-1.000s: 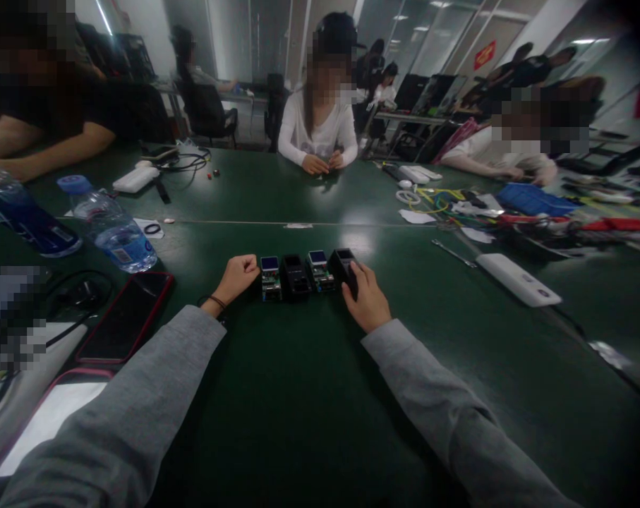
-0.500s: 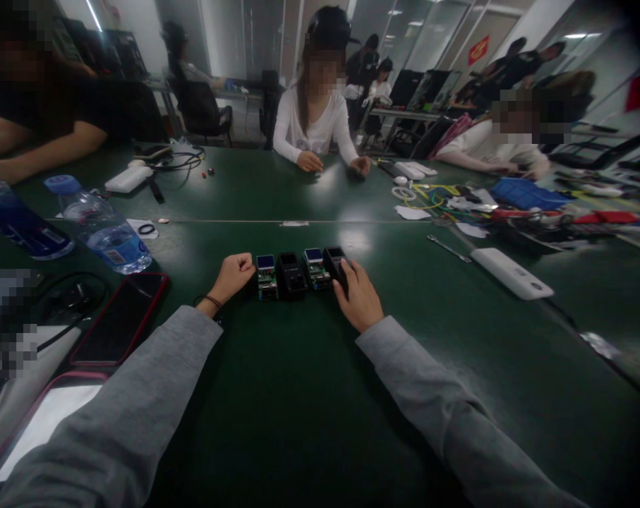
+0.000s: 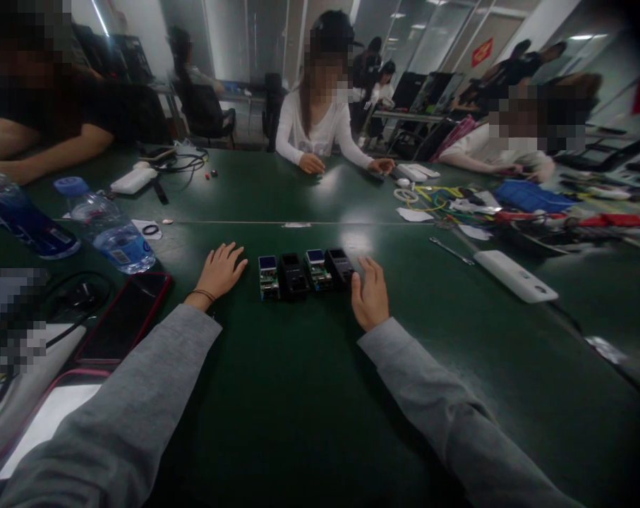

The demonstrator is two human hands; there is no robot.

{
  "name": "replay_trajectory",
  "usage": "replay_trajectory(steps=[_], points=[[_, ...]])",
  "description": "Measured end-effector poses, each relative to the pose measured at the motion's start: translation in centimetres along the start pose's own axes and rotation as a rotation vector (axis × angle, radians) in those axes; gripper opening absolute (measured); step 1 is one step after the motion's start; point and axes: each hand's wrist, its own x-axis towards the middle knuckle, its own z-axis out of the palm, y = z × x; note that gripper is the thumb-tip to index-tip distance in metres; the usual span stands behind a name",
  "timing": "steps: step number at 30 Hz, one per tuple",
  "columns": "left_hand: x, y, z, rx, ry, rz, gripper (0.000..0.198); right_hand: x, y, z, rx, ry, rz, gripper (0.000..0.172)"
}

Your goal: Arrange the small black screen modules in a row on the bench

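Four small pieces stand side by side in a row, which I give as several: a green circuit board with a small screen [image 3: 269,278] at the left end, a black plastic case [image 3: 293,275] beside it, then a second circuit board with a screen [image 3: 318,269], and a second black case [image 3: 341,268] at the right end. My left hand [image 3: 221,270] rests on the table with fingers spread, left of the row and apart from it. Just right of the second case is my right hand [image 3: 371,291], fingers apart; whether its thumb touches the case I cannot tell.
On the green table [image 3: 277,395], a red-edged phone [image 3: 126,317] and a water bottle [image 3: 108,229] stand left. A white power strip [image 3: 516,275] and a wrench [image 3: 451,250] lie right. Cables and a blue tray [image 3: 534,195] are farther right. A person in white [image 3: 320,127] sits opposite.
My left hand has opened from a fist and moved a little left, away from the row. My right hand has come off the right-hand black case and shifted right.
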Motion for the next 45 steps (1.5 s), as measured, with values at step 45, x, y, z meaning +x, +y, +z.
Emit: replay_trajectory(steps=[45], points=[[0.4,-0.9,0.9,0.019,-0.073,0.005,0.052,0.1,2.4,0.5,0.352,-0.048,0.345,0.060]])
